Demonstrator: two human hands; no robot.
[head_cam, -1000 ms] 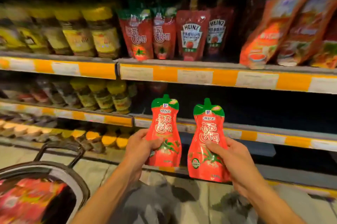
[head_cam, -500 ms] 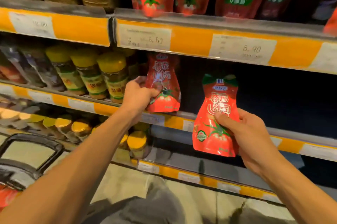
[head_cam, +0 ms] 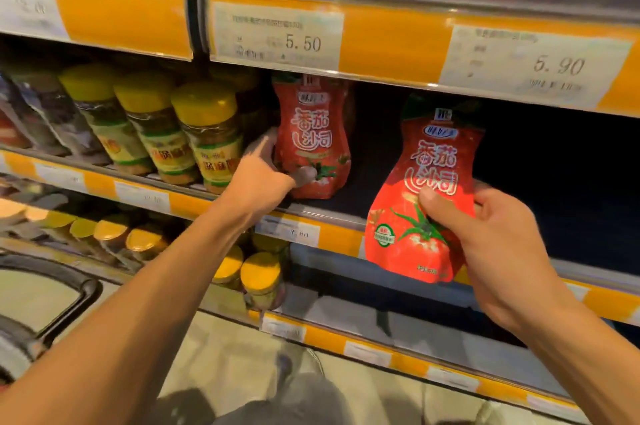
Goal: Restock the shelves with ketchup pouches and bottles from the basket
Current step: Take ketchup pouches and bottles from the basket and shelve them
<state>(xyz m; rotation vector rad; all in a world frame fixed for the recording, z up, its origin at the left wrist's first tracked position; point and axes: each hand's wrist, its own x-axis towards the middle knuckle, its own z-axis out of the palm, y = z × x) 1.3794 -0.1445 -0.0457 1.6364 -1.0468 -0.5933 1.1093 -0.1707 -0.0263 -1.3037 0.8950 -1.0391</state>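
On the middle shelf (head_cam: 346,213), just right of a row of yellow-capped jars (head_cam: 207,133), one red ketchup pouch (head_cam: 311,137) stands upright with the left hand (head_cam: 263,178) pinching its lower left edge, thumb on the front and fingers behind it. Out in front of the same shelf, further right, the right hand (head_cam: 498,244) holds a second ketchup pouch (head_cam: 422,203) upright in the air, thumb pressed on its printed tomato and fingers curled round its back. Above them hang price tags (head_cam: 277,35) reading 5.50 and 5.90, and a dark basket handle (head_cam: 65,300) shows at lower left.
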